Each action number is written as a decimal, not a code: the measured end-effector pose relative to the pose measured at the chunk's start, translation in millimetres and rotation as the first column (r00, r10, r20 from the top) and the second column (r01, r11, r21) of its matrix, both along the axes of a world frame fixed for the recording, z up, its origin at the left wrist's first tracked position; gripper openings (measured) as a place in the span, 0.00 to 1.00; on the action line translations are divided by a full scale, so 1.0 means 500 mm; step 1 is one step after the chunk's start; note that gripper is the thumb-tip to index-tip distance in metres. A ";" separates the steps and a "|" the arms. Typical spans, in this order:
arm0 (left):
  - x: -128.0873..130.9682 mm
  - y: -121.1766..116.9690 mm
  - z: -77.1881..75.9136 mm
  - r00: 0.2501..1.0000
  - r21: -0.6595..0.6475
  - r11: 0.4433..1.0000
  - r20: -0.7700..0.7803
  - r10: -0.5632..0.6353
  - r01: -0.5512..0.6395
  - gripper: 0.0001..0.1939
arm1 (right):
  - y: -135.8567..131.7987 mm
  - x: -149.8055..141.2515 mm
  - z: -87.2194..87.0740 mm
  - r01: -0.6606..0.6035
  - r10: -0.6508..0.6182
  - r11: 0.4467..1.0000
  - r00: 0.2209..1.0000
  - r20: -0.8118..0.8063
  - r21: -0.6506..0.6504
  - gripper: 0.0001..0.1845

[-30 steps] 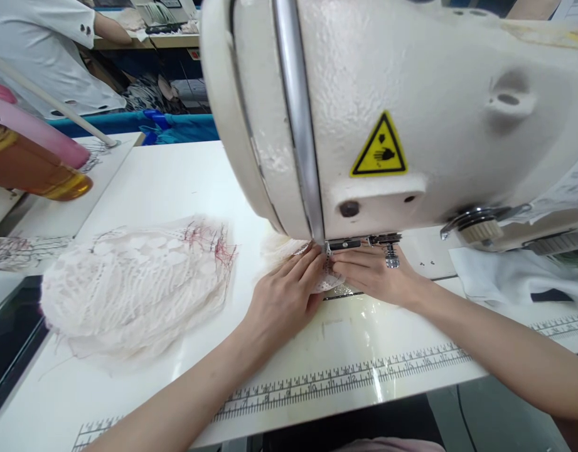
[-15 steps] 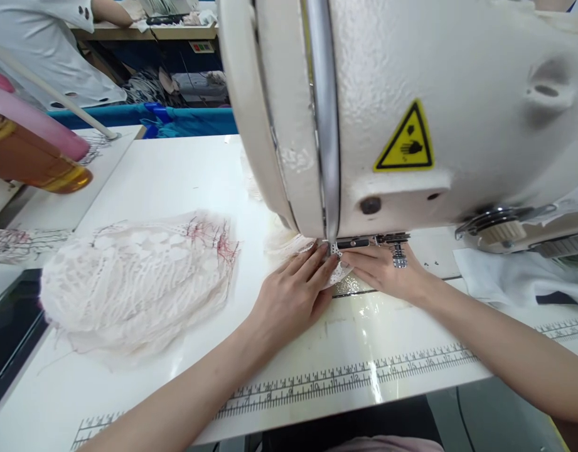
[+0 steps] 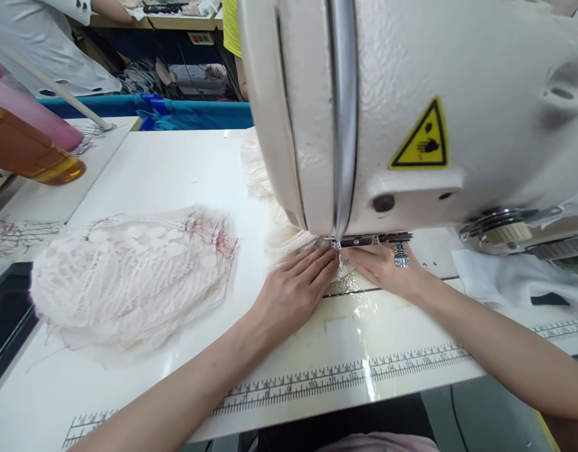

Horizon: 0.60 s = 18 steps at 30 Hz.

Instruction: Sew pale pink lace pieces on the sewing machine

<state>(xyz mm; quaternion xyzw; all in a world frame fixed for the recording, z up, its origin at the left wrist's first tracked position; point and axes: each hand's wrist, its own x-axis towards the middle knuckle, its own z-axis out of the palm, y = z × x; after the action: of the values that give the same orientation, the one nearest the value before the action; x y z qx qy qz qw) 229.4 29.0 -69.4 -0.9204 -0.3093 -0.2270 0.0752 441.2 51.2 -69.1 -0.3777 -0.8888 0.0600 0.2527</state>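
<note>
My left hand (image 3: 293, 290) lies flat with fingers stretched out, pressing a small white lace piece (image 3: 289, 243) onto the bed of a cream sewing machine (image 3: 411, 94). My right hand (image 3: 381, 269) lies flat on the other side of the same lace, fingertips just below the presser foot (image 3: 338, 243). The two hands' fingertips almost meet under the needle. The machine head hides the back part of the lace.
A heap of white lace pieces with red threads (image 3: 128, 276) lies to the left on the white table (image 3: 176, 169). Ruler markings (image 3: 345, 375) run along the table's front edge. An amber bottle (image 3: 29, 160) lies far left. Another person's white garment (image 3: 48, 44) is behind.
The view has shifted left and down a little, so the machine head sits further right. Both hands have stayed flat on the lace and edged slightly towards the needle.
</note>
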 end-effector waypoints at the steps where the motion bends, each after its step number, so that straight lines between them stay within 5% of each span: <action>1: -0.002 0.000 0.001 1.000 0.002 1.000 -0.006 -0.014 0.014 0.14 | 0.000 0.000 -0.001 0.004 -0.004 1.000 1.000 0.010 0.000 0.15; 9: 0.000 -0.001 0.013 0.999 -0.006 0.999 -0.011 0.049 -0.049 0.11 | -0.003 0.000 -0.013 -0.048 0.017 0.982 0.985 0.169 0.183 0.15; 18: -0.001 0.003 0.009 0.991 -0.041 0.991 0.046 0.126 -0.124 0.11 | -0.015 -0.020 -0.014 -0.109 0.085 0.976 0.988 0.131 0.190 0.13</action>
<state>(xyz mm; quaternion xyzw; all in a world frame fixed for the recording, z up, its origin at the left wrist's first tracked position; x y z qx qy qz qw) 228.8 30.7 -64.7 -0.8947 -0.3725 -0.2382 0.0642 431.0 43.6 -76.2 -0.3100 -0.9214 -0.0392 0.2308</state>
